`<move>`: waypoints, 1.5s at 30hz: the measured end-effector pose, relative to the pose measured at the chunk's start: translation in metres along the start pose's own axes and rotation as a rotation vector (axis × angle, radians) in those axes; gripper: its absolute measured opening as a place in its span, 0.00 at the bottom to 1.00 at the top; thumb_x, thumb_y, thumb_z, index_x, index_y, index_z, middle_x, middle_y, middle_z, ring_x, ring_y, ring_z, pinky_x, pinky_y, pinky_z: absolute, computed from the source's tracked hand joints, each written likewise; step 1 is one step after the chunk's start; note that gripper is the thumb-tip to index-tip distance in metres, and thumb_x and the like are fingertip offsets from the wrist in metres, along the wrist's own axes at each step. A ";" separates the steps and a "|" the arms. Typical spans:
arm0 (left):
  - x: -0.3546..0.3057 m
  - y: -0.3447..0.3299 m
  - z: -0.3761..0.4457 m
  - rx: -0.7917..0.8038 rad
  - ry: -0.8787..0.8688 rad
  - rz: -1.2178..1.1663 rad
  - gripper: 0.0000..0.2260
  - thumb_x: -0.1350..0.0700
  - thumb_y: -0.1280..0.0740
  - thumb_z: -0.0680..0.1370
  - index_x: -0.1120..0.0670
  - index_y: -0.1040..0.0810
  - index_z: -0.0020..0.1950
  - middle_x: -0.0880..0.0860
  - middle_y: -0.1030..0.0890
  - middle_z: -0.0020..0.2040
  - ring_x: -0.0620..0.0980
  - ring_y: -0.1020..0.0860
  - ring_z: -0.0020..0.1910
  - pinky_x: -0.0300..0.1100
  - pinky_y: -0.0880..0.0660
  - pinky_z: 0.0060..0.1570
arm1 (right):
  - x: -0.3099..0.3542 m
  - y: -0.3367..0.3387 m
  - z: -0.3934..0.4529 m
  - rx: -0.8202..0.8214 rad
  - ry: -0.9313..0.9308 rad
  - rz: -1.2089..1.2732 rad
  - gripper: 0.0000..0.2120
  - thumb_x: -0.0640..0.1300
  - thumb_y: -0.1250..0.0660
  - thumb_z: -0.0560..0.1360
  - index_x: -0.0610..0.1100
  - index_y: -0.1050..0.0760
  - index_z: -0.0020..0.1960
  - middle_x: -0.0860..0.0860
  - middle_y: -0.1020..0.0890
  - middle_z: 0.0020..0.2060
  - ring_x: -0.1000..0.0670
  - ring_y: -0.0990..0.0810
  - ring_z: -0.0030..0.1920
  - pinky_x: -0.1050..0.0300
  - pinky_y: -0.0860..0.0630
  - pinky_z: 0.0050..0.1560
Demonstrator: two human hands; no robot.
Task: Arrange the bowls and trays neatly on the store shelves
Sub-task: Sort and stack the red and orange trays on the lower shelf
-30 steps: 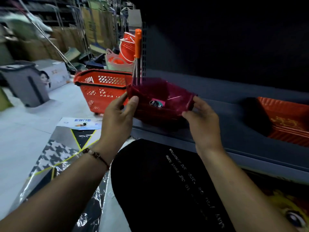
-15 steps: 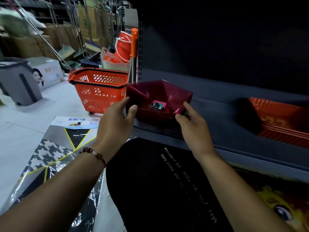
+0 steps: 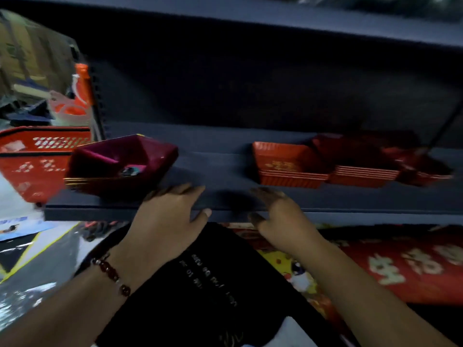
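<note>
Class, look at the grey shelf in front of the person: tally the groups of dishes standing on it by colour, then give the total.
Dark maroon bowl stacks: 1
Orange-red tray stacks: 1
Dark red tray stacks, which are blurred: 2
Total: 4 groups on the shelf

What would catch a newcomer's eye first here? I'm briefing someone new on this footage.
The dark red bowl sits at the shelf's left end. Stacked orange-red trays line its right side. Both empty hands, left hand and right hand, hover open at the shelf's front edge.
</note>
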State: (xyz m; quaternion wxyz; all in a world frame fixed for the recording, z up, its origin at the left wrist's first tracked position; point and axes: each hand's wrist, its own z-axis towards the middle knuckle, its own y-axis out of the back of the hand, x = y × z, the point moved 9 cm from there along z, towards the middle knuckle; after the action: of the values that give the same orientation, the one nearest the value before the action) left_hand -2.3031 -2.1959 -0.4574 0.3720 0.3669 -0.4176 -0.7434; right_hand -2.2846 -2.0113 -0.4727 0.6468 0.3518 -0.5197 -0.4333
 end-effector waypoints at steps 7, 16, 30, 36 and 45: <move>-0.154 -0.046 0.042 0.164 -0.223 -0.144 0.25 0.38 0.41 0.78 0.42 0.35 0.73 0.39 0.33 0.71 0.44 0.33 0.68 0.42 0.33 0.62 | -0.151 0.100 -0.046 -0.125 -0.253 -0.089 0.22 0.46 0.33 0.75 0.45 0.30 0.68 0.44 0.26 0.64 0.42 0.27 0.63 0.50 0.27 0.58; -0.276 -0.075 0.128 0.073 -0.369 -0.130 0.23 0.43 0.40 0.79 0.46 0.33 0.73 0.46 0.29 0.70 0.49 0.31 0.67 0.46 0.33 0.65 | -0.267 0.169 0.007 -0.256 -0.295 -0.322 0.32 0.50 0.38 0.78 0.46 0.45 0.77 0.45 0.42 0.76 0.40 0.44 0.75 0.45 0.42 0.74; -0.256 -0.091 0.156 0.052 -0.338 -0.082 0.19 0.46 0.39 0.79 0.46 0.30 0.71 0.45 0.28 0.68 0.46 0.29 0.65 0.44 0.31 0.62 | -0.298 0.197 0.052 -0.298 -0.207 -0.723 0.16 0.46 0.42 0.78 0.45 0.24 0.63 0.45 0.24 0.61 0.43 0.28 0.62 0.49 0.35 0.61; -0.247 -0.085 0.152 0.036 -0.331 -0.105 0.20 0.46 0.39 0.80 0.46 0.32 0.72 0.44 0.29 0.69 0.45 0.30 0.66 0.41 0.32 0.62 | -0.280 0.213 0.042 -0.413 -0.087 -0.661 0.15 0.50 0.38 0.77 0.48 0.22 0.60 0.46 0.21 0.56 0.43 0.25 0.56 0.48 0.30 0.55; -0.204 -0.077 0.122 0.168 -0.120 -0.494 0.17 0.49 0.36 0.79 0.47 0.27 0.69 0.44 0.26 0.65 0.40 0.29 0.57 0.33 0.34 0.50 | -0.219 0.225 -0.037 -0.621 0.099 -0.551 0.10 0.37 0.30 0.71 0.43 0.19 0.53 0.46 0.23 0.44 0.44 0.28 0.44 0.55 0.32 0.41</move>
State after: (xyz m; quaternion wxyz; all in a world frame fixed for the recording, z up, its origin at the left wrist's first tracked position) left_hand -2.3336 -1.9496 -0.4317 0.1221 0.4423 -0.3969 -0.7949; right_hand -2.2229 -1.7234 -0.3575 0.6061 0.2866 -0.2191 -0.7089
